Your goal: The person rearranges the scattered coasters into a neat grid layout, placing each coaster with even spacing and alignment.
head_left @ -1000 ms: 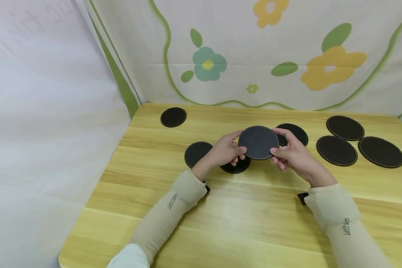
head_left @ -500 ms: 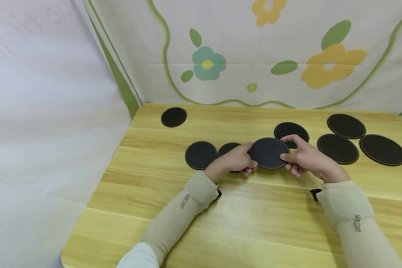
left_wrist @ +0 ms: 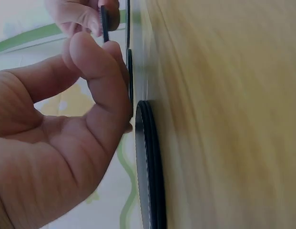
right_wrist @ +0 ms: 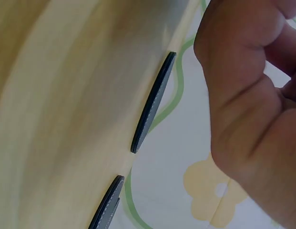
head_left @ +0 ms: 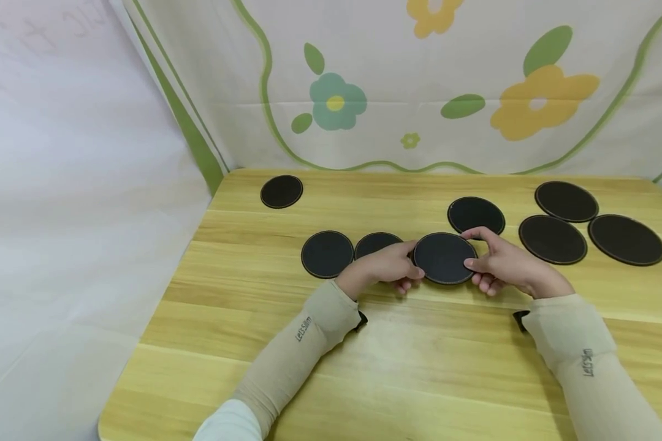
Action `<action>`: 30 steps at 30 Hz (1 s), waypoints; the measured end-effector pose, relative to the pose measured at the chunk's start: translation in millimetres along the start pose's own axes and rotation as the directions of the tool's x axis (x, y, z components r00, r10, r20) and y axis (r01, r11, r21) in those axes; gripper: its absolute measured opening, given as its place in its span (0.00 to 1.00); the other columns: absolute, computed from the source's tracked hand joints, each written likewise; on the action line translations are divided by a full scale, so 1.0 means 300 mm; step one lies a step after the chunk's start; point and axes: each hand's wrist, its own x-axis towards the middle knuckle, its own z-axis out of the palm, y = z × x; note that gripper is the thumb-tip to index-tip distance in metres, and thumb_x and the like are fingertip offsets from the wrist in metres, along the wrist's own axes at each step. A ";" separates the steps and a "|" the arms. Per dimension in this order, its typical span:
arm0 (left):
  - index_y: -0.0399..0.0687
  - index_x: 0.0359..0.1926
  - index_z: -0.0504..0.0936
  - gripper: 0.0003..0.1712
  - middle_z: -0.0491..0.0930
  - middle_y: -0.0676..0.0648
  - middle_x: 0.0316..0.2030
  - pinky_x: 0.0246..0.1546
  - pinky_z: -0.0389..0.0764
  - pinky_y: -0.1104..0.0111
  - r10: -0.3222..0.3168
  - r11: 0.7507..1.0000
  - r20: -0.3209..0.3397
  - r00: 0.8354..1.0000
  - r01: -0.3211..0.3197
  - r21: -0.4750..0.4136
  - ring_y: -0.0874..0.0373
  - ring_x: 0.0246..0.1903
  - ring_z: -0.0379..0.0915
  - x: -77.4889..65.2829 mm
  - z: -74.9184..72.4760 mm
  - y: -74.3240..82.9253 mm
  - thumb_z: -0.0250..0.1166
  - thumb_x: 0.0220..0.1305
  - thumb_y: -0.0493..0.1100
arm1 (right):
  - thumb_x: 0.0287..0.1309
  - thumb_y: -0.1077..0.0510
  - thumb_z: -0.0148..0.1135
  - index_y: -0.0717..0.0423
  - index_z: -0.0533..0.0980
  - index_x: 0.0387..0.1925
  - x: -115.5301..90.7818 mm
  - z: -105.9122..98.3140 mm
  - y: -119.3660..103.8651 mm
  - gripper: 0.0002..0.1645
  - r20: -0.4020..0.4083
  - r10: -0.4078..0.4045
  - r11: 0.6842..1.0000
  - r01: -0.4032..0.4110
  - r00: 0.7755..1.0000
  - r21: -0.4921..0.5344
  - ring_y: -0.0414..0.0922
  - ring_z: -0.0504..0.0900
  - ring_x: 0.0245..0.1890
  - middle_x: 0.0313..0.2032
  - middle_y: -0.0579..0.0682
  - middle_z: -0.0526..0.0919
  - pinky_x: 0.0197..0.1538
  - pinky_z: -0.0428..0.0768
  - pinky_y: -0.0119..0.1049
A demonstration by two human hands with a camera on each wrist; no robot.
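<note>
Between my two hands a black round coaster [head_left: 444, 258] with a stitched edge is held close over the table, its face tilted toward me. My left hand [head_left: 387, 268] pinches its left edge between thumb and fingers. On the opposite edge my right hand [head_left: 504, 267] pinches it the same way. In the left wrist view the held coaster [left_wrist: 104, 24] shows edge-on, beyond the left hand [left_wrist: 66, 129]. A second coaster [head_left: 376, 243] lies on the table, partly hidden behind the left hand. Beside it on the left lies another coaster [head_left: 327, 254].
Several more coasters lie flat: one coaster [head_left: 281, 192] at the back left, a coaster [head_left: 476, 217] just behind the right hand, and a cluster with this coaster [head_left: 553, 239] at the right. A flowered cloth [head_left: 386, 73] hangs at the back edge of the wooden table [head_left: 397, 367].
Both hands have moved to the right and toward me with the held coaster, lowering it closer to the table. The coaster behind the left hand shows differently now; the others stay put.
</note>
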 end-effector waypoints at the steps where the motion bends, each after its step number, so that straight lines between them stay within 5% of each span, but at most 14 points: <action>1: 0.42 0.81 0.44 0.44 0.81 0.37 0.30 0.22 0.79 0.67 -0.003 1.000 -0.003 1.000 0.003 -0.002 0.56 0.18 0.70 0.000 -0.001 -0.002 0.58 0.74 0.30 | 0.76 0.64 0.51 0.51 0.40 0.76 0.002 0.000 0.002 0.40 0.001 0.002 1.000 -0.002 1.000 -0.002 0.45 0.75 0.16 0.23 0.57 0.77 0.23 0.81 0.39; 6: 0.45 0.81 0.38 0.46 0.81 0.38 0.31 0.22 0.78 0.68 -0.018 1.000 -0.011 1.000 0.018 -0.007 0.57 0.17 0.68 0.004 -0.007 -0.011 0.55 0.75 0.30 | 0.75 0.64 0.51 0.52 0.41 0.76 0.007 0.004 0.008 0.40 -0.021 0.017 0.999 -0.017 1.000 -0.031 0.46 0.76 0.16 0.23 0.58 0.77 0.23 0.82 0.40; 13: 0.51 0.82 0.43 0.43 0.80 0.38 0.29 0.22 0.77 0.65 -0.027 1.000 -0.015 1.000 0.027 0.002 0.56 0.17 0.66 0.004 -0.013 -0.017 0.53 0.75 0.29 | 0.74 0.62 0.55 0.56 0.42 0.77 0.011 0.028 0.003 0.42 -0.072 0.031 0.991 -0.040 0.997 -0.126 0.48 0.79 0.16 0.23 0.59 0.80 0.23 0.83 0.44; 30: 0.51 0.82 0.45 0.43 0.80 0.39 0.28 0.22 0.76 0.65 -0.043 0.999 -0.016 0.999 0.043 0.003 0.56 0.16 0.65 0.001 -0.011 -0.010 0.56 0.75 0.33 | 0.73 0.61 0.56 0.59 0.45 0.76 0.016 0.044 -0.002 0.41 -0.080 0.040 0.984 -0.053 0.996 -0.173 0.50 0.81 0.17 0.22 0.58 0.80 0.23 0.83 0.44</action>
